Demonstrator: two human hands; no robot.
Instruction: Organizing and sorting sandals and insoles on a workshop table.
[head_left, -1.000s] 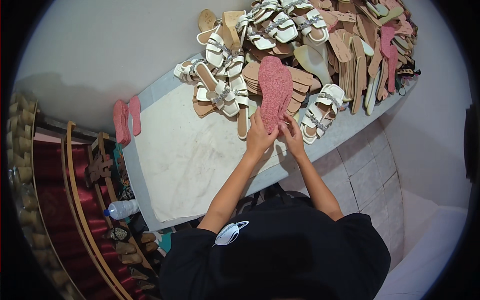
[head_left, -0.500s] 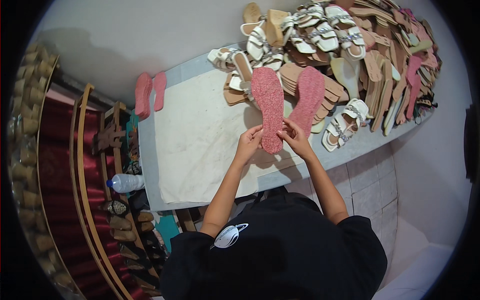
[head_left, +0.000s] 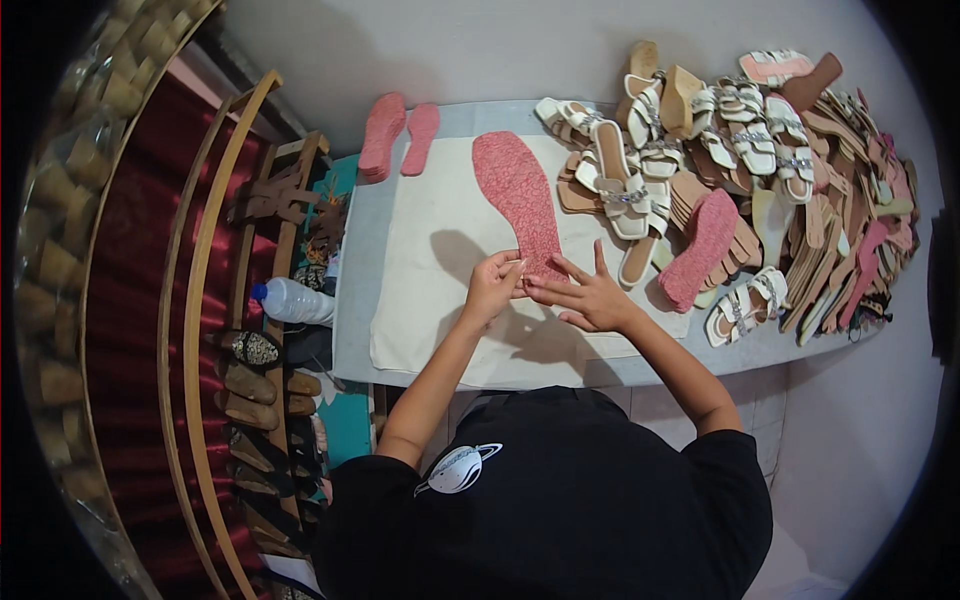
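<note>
A pink, speckled shoe insole (head_left: 520, 190) is held up over the table, its wide toe end pointing away and tilted left. My left hand (head_left: 493, 287) pinches its narrow heel end between thumb and fingers. Beside it my right hand (head_left: 597, 298) has its fingers spread, with fingertips at the heel's near right edge. A stack of similar pink insoles (head_left: 703, 250) lies to the right of my right hand. Toward the back left stand another stack of pink insoles (head_left: 381, 138) and a lone pink insole (head_left: 421, 138).
A cream cloth (head_left: 425, 300) covers part of the grey table (head_left: 357, 300). White sandals (head_left: 745, 305) and a large heap of tan soles (head_left: 825, 225) fill the right side. Left of the table are a water bottle (head_left: 295, 301) and a wooden rack (head_left: 200, 290) with shoe forms.
My right hand has loosened its pinch on the insole's heel and spread its fingers. The insole now leans further left. The whole view has shifted, so the table sits further right.
</note>
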